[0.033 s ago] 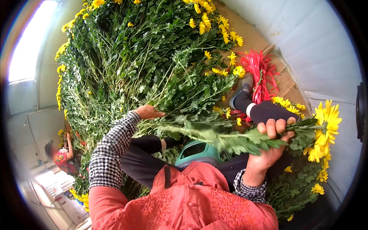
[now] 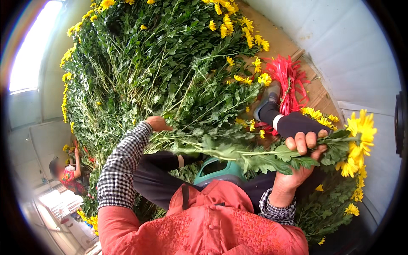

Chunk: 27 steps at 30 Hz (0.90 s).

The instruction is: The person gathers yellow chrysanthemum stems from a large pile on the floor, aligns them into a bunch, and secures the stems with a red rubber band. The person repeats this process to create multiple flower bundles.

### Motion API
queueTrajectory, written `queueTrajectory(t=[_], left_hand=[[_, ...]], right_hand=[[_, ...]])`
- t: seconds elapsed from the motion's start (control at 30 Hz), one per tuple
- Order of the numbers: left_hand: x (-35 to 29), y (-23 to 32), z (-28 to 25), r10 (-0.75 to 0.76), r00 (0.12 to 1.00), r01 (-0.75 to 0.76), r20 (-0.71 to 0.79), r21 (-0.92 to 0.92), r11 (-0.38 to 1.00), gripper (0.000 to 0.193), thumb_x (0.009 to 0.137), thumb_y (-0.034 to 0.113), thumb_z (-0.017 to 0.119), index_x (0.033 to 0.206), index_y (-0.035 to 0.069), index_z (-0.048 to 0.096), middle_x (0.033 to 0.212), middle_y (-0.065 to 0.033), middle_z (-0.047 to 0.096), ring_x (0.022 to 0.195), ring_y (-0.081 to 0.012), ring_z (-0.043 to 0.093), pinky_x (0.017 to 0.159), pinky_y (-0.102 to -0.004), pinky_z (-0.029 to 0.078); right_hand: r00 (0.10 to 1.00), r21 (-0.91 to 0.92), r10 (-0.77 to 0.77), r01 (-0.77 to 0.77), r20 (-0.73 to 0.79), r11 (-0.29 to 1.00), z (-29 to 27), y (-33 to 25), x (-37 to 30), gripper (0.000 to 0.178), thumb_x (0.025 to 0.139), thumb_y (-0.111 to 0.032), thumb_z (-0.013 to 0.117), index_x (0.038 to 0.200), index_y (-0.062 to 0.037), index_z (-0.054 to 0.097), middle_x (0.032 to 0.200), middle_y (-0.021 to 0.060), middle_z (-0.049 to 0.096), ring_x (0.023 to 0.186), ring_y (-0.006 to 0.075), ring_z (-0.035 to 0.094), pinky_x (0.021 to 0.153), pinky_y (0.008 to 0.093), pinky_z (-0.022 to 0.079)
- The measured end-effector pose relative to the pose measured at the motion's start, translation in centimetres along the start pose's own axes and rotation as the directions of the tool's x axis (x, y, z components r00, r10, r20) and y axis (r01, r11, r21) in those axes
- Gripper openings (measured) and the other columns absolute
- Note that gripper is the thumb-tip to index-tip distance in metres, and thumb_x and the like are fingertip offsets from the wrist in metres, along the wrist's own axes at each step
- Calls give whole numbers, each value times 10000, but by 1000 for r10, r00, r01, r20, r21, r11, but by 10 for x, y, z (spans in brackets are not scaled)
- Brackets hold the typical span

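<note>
My right hand (image 2: 299, 163) is closed round the upper stems of several yellow chrysanthemums (image 2: 359, 138), just below their blooms. Their leafy stems (image 2: 238, 153) stretch leftward across my lap, the lower ends blurred. At the left, my left hand (image 2: 159, 123) is beside a large pile of cut chrysanthemums (image 2: 140, 76). Its back shows with one digit pointing right; the other fingers are hidden, so any grip there cannot be made out. The pile's green stems lie crosswise, with yellow heads mostly along its outer edges.
A bundle of red ribbon strips (image 2: 289, 83) lies on the brown floor board (image 2: 282, 40) beyond my foot (image 2: 268, 102). A green plastic seat (image 2: 221, 172) shows between my legs. More chrysanthemums (image 2: 327, 208) lie at my right by the pale wall (image 2: 361, 55). Another person (image 2: 70, 176) is far left.
My left hand has shifted slightly left, away from the held stems. The stems and leaves in my right hand have swung a little; the right hand stays in place.
</note>
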<state>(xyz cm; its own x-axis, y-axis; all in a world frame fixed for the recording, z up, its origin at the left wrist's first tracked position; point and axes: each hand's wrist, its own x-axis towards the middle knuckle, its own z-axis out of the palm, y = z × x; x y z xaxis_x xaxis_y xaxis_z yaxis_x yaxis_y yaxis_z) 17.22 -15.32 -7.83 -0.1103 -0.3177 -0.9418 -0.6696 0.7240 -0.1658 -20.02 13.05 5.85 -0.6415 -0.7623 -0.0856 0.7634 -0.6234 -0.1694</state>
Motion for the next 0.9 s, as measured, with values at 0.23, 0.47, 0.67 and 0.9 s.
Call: queueTrajectory(t=[0.23,0.47,0.67,0.9], left_hand=[[80,93,-120,212,472,-568,-856,-111,816,222,901,202,561,1043,55,649,847,-123,643,665,-199,625,613,-330,525],[183,184,-164,64,668,-353,-741,-240,904,502,833,124,588,1319,161,468,1189,-134,560,1078,-326,540,892,-417,449],[119,131,-179,133,627,-599,-768,-365,713,324,831,226,639,1140,129,626,976,-103,670,822,-265,635,715,-359,494],[162,128,-139,168,545,-684,-821,-320,656,540,910,275,541,1375,51,380,1348,-194,457,1222,-347,450,1018,-401,374]], right_hand=[[898,-199,85,-187,-432,962,-11,57,5,244,951,-328,541,1118,-167,466,871,-13,506,768,129,469,770,358,418],[870,-254,86,-235,-485,938,-23,67,13,229,968,-284,513,1133,-138,453,924,28,524,806,160,504,836,395,441],[800,-253,82,-283,-595,925,-29,73,20,267,941,-245,569,1131,-64,519,955,47,596,841,184,588,784,367,505],[817,-245,181,-363,-548,899,-10,67,2,287,952,-285,546,1104,-43,529,933,67,597,866,188,583,805,336,490]])
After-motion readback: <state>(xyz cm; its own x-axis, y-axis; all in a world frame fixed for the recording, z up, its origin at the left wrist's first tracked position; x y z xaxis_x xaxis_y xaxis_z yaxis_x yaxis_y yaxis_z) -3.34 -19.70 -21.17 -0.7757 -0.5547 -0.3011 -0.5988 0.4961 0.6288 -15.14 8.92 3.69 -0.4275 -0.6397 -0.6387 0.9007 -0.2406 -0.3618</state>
